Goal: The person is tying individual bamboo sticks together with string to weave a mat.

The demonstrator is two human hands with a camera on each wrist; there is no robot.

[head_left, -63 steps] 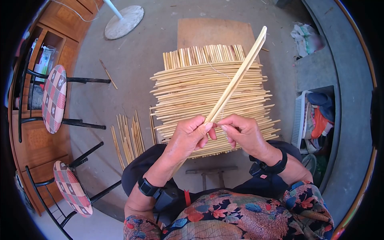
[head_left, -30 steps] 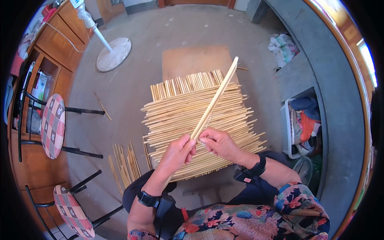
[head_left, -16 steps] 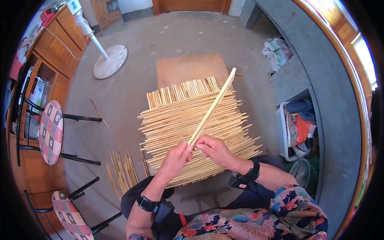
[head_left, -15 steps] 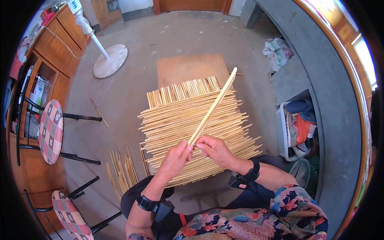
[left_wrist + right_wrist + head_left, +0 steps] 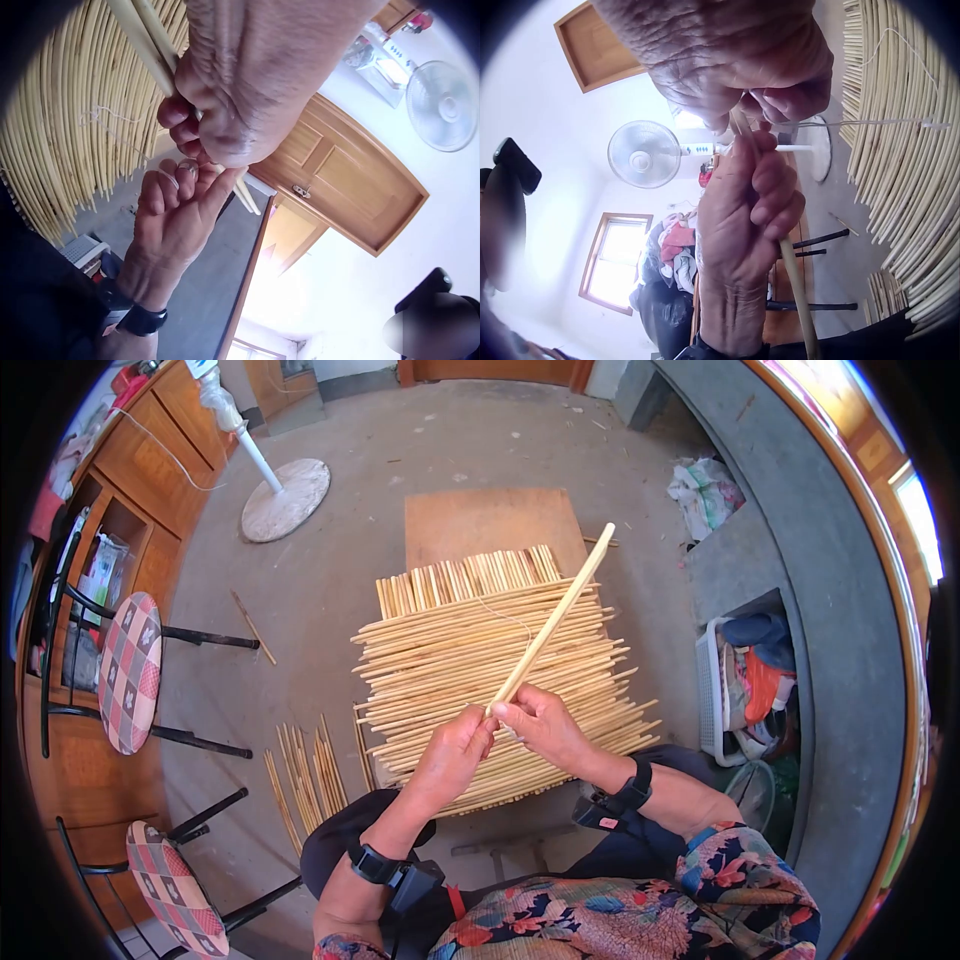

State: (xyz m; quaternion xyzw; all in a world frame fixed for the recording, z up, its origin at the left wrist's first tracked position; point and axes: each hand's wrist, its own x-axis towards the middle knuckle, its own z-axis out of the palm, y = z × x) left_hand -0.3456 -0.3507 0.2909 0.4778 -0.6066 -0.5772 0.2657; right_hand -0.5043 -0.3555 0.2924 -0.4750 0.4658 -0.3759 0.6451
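Pale peeled sticks [image 5: 560, 610], lying together, slant up to the right from both hands. My left hand [image 5: 450, 755] grips them near their lower part, fingers curled round. Against it, my right hand [image 5: 550, 730] has its thumb over the sticks and its fingers curled; a thin white string [image 5: 855, 122] runs from these fingers towards the laid sticks. In the left wrist view the string also passes by the fingers of my right hand [image 5: 172, 217]. Beneath both hands lies a wide layer of similar sticks [image 5: 480, 660]. The exact crossing of string and sticks is hidden by the fingers.
A brown board [image 5: 490, 525] lies under the far end of the layer. Loose sticks [image 5: 305, 775] lie on the floor at left, near two checked stools [image 5: 130, 670]. A fan base [image 5: 287, 500] stands far left; a basket [image 5: 712, 690] of items sits at right.
The held sticks now lean further right, and my right hand has come up onto them with its thumb on top. The string seen earlier along their upper part no longer shows there.
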